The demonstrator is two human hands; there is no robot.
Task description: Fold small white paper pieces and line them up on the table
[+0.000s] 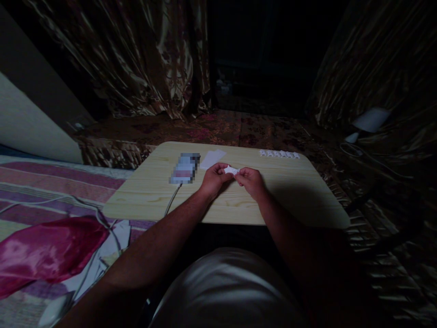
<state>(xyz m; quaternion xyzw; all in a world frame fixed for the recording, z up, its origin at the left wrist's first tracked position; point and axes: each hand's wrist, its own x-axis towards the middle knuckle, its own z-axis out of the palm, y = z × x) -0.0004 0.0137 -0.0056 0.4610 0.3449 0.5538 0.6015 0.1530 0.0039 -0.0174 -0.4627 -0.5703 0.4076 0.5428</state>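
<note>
Between my two hands, just above the wooden table (225, 205), is a small piece of folded white paper (231, 170). My left hand (215, 178) pinches its left end between thumb and fingers. At its right end, my right hand (250, 178) has its fingertips closed on the paper too. Flat white paper sheets (212, 158) lie overlapping on the table just behind my left hand. Along the far right edge stands a row of several small folded white paper pieces (280, 154). The exact folds of the held paper are too small to make out.
A phone-like device (184, 168), blurred out, lies left of my hands with a white cable (173, 199) running off the near edge. A shiny pink cloth or bag (54, 248) rests on the striped bedding at left. A lamp (371, 119) stands at right.
</note>
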